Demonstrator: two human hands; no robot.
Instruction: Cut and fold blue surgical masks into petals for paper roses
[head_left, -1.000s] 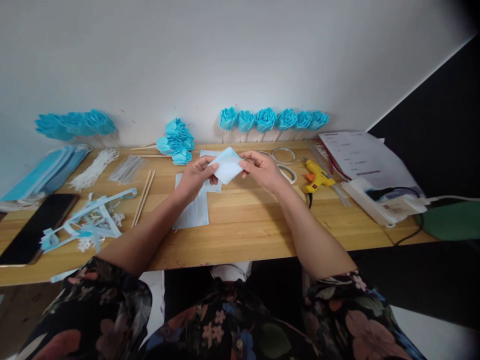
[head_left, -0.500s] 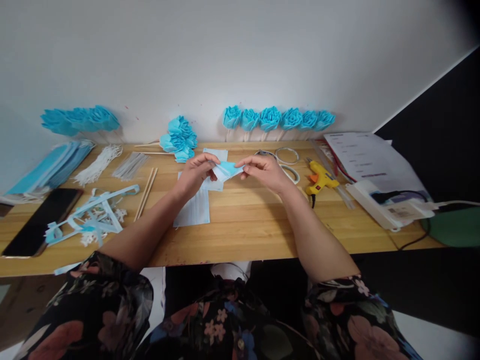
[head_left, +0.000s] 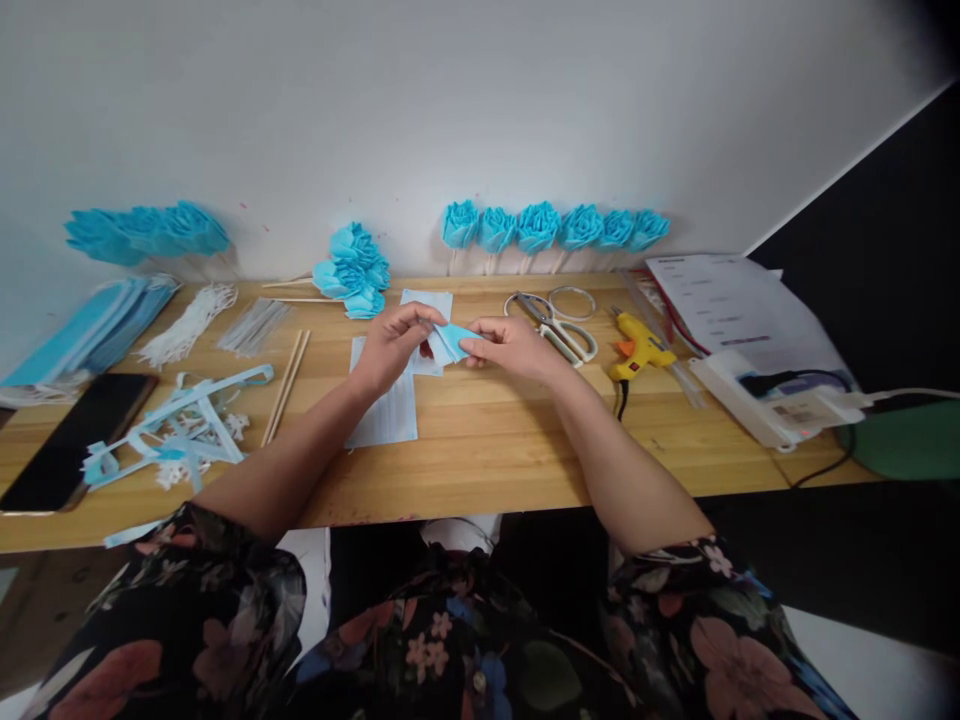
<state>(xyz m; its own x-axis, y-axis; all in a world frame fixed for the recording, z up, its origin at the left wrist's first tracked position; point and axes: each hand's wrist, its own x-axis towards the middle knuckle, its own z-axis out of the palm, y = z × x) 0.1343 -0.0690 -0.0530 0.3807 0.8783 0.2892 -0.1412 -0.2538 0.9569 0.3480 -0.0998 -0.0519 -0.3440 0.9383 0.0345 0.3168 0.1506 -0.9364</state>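
Observation:
Between my hands is a folded piece of blue mask fabric (head_left: 453, 341), held above the wooden table. My left hand (head_left: 396, 345) pinches its left side between thumb and fingers. The right end is gripped by my right hand (head_left: 508, 347), thumb on top. Beneath and left of them lie flat pale mask sheets (head_left: 382, 408), partly covered by my left hand. Scissors with white handles (head_left: 561, 335) rest just beyond my right hand, near a roll of tape (head_left: 572, 302). A yellow glue gun (head_left: 640, 346) lies farther right.
Blue fabric flowers (head_left: 538, 228) on sticks lean along the wall, with more flowers (head_left: 352, 270) at centre. On the left are stacked masks (head_left: 90, 325), white ear loops (head_left: 191, 322), wire strips (head_left: 255, 326), two sticks (head_left: 286, 388), scraps (head_left: 172, 430) and a phone (head_left: 79, 440). A power strip (head_left: 750, 398) stands right.
My right hand has moved slightly left and turned, closing in on my left hand. The fabric is now folded narrower and tilts down to the right. More of the scissors shows.

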